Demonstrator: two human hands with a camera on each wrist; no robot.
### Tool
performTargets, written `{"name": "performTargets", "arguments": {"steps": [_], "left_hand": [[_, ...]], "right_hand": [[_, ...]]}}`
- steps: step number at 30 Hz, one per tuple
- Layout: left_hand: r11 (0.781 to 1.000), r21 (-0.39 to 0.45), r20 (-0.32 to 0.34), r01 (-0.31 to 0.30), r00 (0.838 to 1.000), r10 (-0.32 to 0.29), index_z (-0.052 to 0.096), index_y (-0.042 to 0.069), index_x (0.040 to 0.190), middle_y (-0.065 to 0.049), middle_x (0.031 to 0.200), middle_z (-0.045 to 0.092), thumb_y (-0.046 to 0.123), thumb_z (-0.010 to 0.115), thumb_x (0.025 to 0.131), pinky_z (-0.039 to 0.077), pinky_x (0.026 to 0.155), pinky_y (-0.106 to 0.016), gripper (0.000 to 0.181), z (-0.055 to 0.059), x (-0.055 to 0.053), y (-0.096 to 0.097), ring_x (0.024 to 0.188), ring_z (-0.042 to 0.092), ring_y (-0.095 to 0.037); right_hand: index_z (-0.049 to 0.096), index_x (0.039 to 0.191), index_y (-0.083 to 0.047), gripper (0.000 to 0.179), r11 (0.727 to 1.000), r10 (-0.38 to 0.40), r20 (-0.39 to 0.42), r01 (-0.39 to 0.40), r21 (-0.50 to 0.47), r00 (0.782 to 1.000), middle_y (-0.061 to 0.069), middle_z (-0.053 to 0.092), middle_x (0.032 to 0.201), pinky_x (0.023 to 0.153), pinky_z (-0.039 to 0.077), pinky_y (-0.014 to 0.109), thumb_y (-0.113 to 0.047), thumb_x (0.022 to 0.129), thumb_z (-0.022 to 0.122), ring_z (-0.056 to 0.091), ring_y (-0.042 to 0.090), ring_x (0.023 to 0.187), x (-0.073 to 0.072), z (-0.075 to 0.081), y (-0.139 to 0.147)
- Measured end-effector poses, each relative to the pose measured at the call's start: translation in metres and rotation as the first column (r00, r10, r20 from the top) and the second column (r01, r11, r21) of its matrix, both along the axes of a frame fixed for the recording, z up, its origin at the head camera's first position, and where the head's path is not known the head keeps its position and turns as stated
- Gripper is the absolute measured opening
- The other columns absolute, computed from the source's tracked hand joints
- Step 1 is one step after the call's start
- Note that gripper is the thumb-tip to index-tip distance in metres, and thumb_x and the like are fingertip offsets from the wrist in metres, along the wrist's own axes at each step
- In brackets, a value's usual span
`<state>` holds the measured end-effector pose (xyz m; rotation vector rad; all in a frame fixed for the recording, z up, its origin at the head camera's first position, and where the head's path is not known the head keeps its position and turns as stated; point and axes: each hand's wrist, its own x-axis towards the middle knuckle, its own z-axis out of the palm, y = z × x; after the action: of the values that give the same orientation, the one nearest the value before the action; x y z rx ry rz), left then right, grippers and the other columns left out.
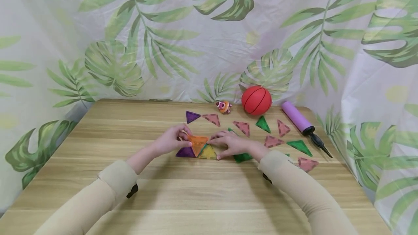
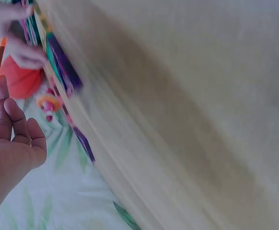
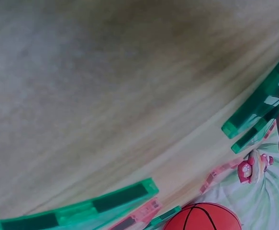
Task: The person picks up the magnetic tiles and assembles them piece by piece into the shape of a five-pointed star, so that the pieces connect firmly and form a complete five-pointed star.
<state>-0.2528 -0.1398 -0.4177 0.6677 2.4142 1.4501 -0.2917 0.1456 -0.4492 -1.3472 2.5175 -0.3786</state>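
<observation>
My left hand (image 1: 169, 140) pinches an orange translucent triangle magnetic tile (image 1: 199, 144) between thumb and fingers. In the left wrist view that tile shows edge-on, raised off the table. Behind it in the head view, a purple triangle tile (image 1: 185, 152) lies at the left and a yellow triangle tile (image 1: 208, 152) at the right, with a teal edge (image 1: 203, 150) showing between. My right hand (image 1: 230, 142) rests at the yellow tile, its fingers extended to the top corner and its thumb at the lower right corner. Green tiles (image 1: 243, 157) lie partly hidden beneath this hand.
Pink and green triangle tiles (image 1: 273, 141) are scattered to the right, and a purple one (image 1: 192, 116) lies farther back. A small toy figure (image 1: 224, 107), a red ball (image 1: 256, 100) and a purple hand pump (image 1: 298, 118) stand or lie along the table's back.
</observation>
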Motion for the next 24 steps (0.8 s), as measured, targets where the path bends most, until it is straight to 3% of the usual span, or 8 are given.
{"name": "performTargets", "arguments": {"steps": [8, 17, 24], "left_hand": [[1.0, 0.025, 0.011, 0.001, 1.0, -0.002, 0.055, 0.001, 0.097, -0.01, 0.086, 0.069, 0.006, 0.074, 0.08, 0.051, 0.067, -0.024, 0.025, -0.012, 0.023, 0.011, 0.077, 0.062, -0.015], [0.994, -0.051, -0.004, 0.097, 0.995, -0.098, 0.057, 0.003, 0.095, -0.003, 0.081, 0.066, 0.005, 0.075, 0.079, 0.051, 0.071, -0.023, 0.024, -0.031, 0.033, 0.021, 0.076, 0.06, -0.011], [0.98, -0.166, -0.134, 0.109, 0.982, -0.132, 0.064, 0.007, 0.092, 0.001, 0.081, 0.062, 0.013, 0.077, 0.077, 0.049, 0.069, -0.021, 0.021, -0.037, 0.035, 0.021, 0.075, 0.056, -0.008]], "right_hand": [[0.047, 0.14, -0.024, 0.064, 1.0, 0.019, 0.027, -0.019, 0.005, 0.999, 0.003, 0.041, 0.142, 0.108, 0.02, 0.054, -0.046, 0.083, 0.068, 0.029, 0.024, 0.134, -0.009, -0.001, -0.002], [0.047, 0.14, -0.027, 0.063, 1.0, 0.01, 0.08, -0.01, 0.009, 0.997, 0.006, 0.038, 0.145, 0.108, 0.019, 0.058, -0.044, 0.083, 0.069, 0.024, 0.027, 0.136, -0.012, 0.005, 0.0], [0.047, 0.14, -0.03, 0.061, 1.0, -0.001, 0.071, 0.0, 0.012, 0.997, 0.004, 0.038, 0.145, 0.108, 0.019, 0.058, -0.045, 0.085, 0.067, 0.024, 0.025, 0.137, -0.012, 0.002, -0.002]]}}
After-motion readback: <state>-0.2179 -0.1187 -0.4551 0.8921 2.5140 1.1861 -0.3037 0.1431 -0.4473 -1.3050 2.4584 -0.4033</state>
